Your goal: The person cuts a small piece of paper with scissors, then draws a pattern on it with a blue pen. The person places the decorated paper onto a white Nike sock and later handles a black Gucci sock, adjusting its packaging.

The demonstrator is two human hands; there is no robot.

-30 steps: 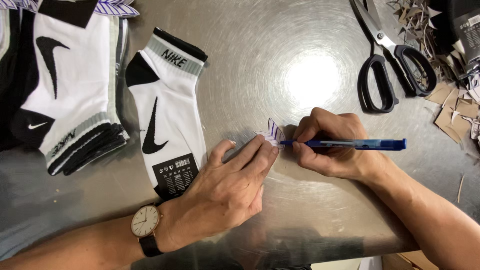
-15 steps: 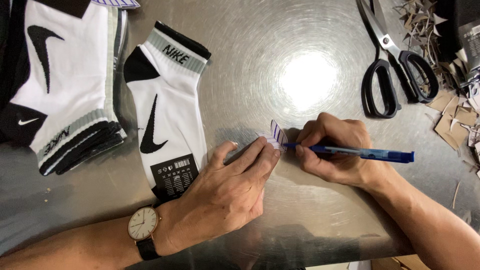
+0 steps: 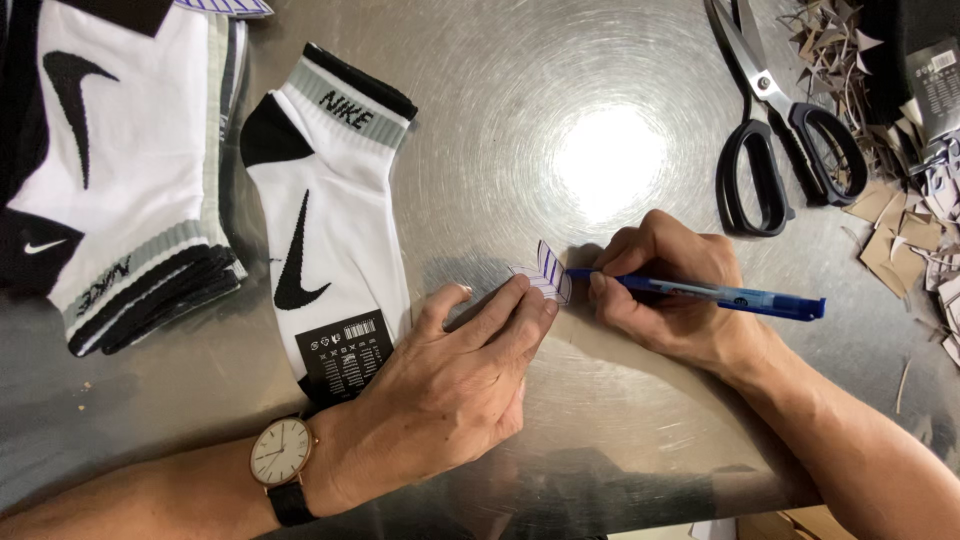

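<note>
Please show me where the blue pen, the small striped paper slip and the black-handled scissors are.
blue pen [image 3: 720, 295], head view, middle of barrel.
small striped paper slip [image 3: 550, 275], head view, raised flap.
black-handled scissors [image 3: 765, 150], head view, near the pivot.

The left hand [image 3: 450, 375] pins a small lined paper slip [image 3: 545, 278] to the steel counter [image 3: 560, 120]. The right hand [image 3: 665, 290] grips a blue pen [image 3: 720, 296], its tip at the slip. A white sock [image 3: 330, 230] lies beside the left hand.

On the desk [image 3: 560, 90] a small slip of paper [image 3: 548, 278] lies between the left hand [image 3: 455, 385] and the right hand [image 3: 665, 290], which holds a pen [image 3: 720, 296]. A sock [image 3: 325, 230] lies left of the left hand, a sock pile [image 3: 110, 170] further left. Scissors [image 3: 775, 130] lie behind the right hand, with cardboard scraps [image 3: 900, 230] to their right.
</note>
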